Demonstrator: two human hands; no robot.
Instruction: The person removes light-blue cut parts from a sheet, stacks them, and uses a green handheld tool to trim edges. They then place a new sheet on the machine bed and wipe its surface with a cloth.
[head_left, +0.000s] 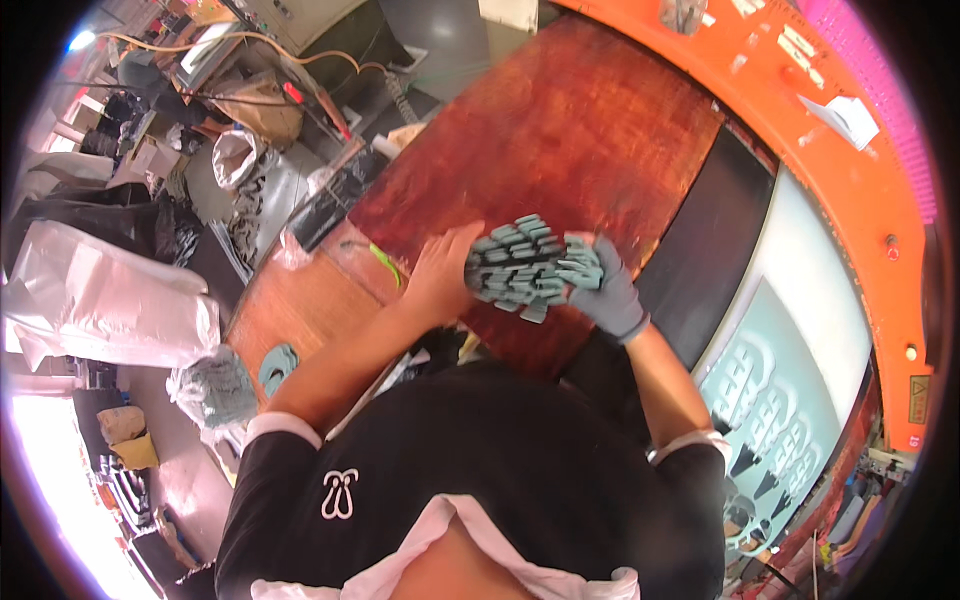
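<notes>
A thick stack of grey-green cut-out pieces, with many finger-like strips and slots, is held between my two hands above the reddish-brown board. My left hand is bare and closed against the stack's left side; part of its grip is hidden by the pieces. On the other side my right hand, in a grey glove, is closed round the right end, where some strips stand out between thumb and fingers. What the pieces belong to cannot be told.
To the right, a grey-green sheet with slotted outlines lies on a white surface beside an orange machine beam. A bright green tool rests left of the board. A bagged grey bundle and a loose green piece are near my left elbow.
</notes>
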